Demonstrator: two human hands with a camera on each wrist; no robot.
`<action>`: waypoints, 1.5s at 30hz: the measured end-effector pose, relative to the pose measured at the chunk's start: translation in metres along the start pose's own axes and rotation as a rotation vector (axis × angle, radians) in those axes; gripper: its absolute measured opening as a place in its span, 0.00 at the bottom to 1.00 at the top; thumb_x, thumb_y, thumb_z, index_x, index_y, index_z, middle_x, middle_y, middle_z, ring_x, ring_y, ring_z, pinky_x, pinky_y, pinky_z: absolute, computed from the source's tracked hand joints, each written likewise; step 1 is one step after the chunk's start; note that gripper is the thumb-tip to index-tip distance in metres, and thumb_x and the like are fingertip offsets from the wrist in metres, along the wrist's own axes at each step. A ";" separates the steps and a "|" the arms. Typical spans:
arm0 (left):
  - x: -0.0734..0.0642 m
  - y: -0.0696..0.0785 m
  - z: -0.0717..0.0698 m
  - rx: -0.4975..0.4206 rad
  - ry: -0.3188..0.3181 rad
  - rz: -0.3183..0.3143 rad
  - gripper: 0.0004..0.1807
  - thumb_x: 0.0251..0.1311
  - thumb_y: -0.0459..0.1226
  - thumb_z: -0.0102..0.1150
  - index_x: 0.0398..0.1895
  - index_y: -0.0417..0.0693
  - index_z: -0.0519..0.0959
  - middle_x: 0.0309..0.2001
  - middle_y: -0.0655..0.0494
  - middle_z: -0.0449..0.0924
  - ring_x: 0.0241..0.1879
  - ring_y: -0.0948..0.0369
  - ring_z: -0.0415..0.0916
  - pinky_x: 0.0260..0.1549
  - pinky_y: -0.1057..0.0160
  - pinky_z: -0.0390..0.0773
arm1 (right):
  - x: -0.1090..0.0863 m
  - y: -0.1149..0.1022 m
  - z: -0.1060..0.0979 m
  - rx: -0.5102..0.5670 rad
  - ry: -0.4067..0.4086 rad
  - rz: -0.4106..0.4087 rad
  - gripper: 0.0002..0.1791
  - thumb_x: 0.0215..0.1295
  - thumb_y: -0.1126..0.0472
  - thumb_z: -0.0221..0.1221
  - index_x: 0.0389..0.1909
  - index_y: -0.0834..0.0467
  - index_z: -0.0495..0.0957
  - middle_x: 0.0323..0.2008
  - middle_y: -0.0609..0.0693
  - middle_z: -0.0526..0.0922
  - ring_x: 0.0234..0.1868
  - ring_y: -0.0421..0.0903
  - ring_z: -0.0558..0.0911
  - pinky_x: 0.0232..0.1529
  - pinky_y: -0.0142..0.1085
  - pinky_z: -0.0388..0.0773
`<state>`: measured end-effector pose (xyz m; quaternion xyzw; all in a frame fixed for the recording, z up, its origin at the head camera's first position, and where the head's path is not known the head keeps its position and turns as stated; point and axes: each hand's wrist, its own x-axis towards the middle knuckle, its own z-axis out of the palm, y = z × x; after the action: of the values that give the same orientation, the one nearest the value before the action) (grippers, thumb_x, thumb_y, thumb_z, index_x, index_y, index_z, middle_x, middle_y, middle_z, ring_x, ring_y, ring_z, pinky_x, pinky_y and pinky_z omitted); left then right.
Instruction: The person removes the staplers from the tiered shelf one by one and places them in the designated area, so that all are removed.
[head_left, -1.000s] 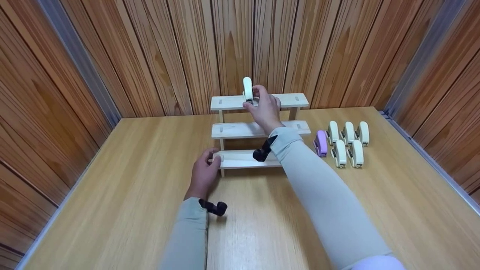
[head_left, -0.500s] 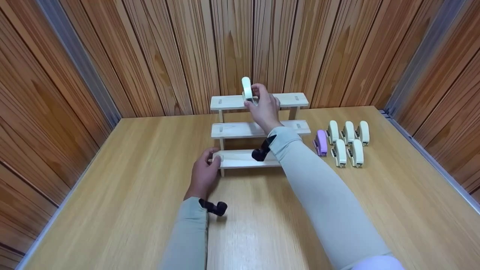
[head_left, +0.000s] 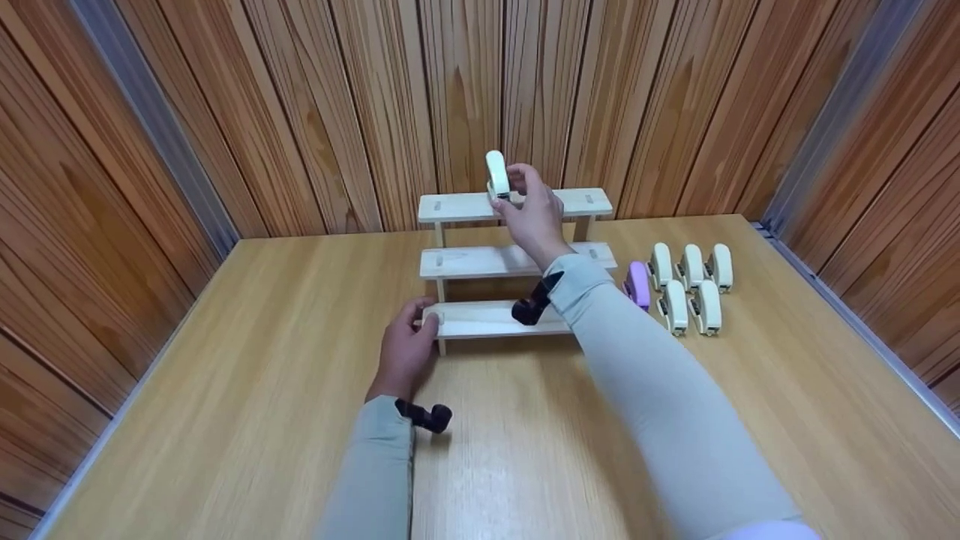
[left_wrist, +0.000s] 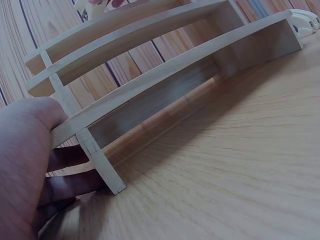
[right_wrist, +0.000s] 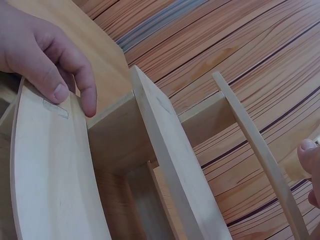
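Observation:
A cream mini stapler (head_left: pixel 496 174) stands nearly upright at the top board of a three-step wooden shelf (head_left: pixel 480 320), left of the board's middle. My right hand (head_left: pixel 536 221) pinches it from the right, thumb on the near side. In the right wrist view, that hand (right_wrist: pixel 312 167) shows only at the right edge, with a bit of the stapler (right_wrist: pixel 294 166). My left hand (head_left: pixel 405 349) grips the left end of the lowest board. Its thumb lies on top, and its fingers (left_wrist: pixel 75 185) reach underneath beside the leg, as the left wrist view shows.
Right of the shelf, a purple stapler (head_left: pixel 637 285) and several cream staplers (head_left: pixel 706 307) stand grouped on the wooden table (head_left: pixel 262 390). A wood-plank wall (head_left: pixel 345 112) rises close behind the shelf, and side walls flank the table.
My right hand and the stapler have shifted slightly right along the top board in the last half second. My left hand keeps its grip on the shelf. The head view has shifted a little.

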<state>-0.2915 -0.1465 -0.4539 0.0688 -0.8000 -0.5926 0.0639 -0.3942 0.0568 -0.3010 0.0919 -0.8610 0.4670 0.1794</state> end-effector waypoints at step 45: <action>0.013 -0.002 -0.008 0.039 0.012 0.044 0.21 0.72 0.48 0.52 0.64 0.57 0.75 0.59 0.52 0.74 0.55 0.53 0.71 0.53 0.52 0.74 | -0.065 0.063 -0.115 0.095 0.034 -0.020 0.29 0.66 0.61 0.67 0.65 0.54 0.68 0.59 0.53 0.78 0.64 0.50 0.72 0.70 0.55 0.55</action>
<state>-0.3030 -0.1575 -0.4534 0.0558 -0.8125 -0.5747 0.0804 -0.3292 0.1867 -0.3181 0.1011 -0.8336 0.5072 0.1940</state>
